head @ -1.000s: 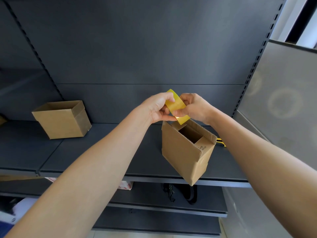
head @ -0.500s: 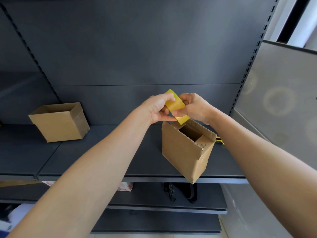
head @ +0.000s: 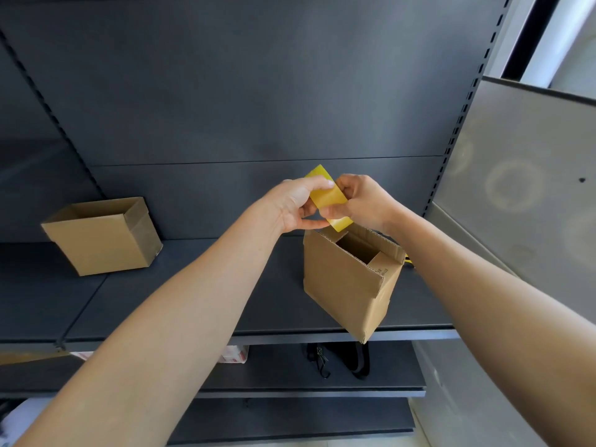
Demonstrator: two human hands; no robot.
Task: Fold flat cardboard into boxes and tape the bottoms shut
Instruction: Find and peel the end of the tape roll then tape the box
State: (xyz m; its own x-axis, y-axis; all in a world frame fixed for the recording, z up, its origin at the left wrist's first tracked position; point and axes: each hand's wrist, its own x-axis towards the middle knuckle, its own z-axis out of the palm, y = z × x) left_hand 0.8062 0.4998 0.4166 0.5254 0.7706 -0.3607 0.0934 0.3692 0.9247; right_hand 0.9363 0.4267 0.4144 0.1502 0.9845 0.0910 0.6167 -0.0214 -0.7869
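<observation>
Between the pinching fingertips of the left hand [head: 292, 206] and right hand [head: 366, 201], a yellow strip of tape [head: 329, 196] is stretched, its lower end just under the thumbs at the rim of the tilted brown cardboard box [head: 338, 285]. The flaps [head: 385, 269] below the fingers gape, so they likely need pressing flush before the strip lands centred on the seam.
</observation>
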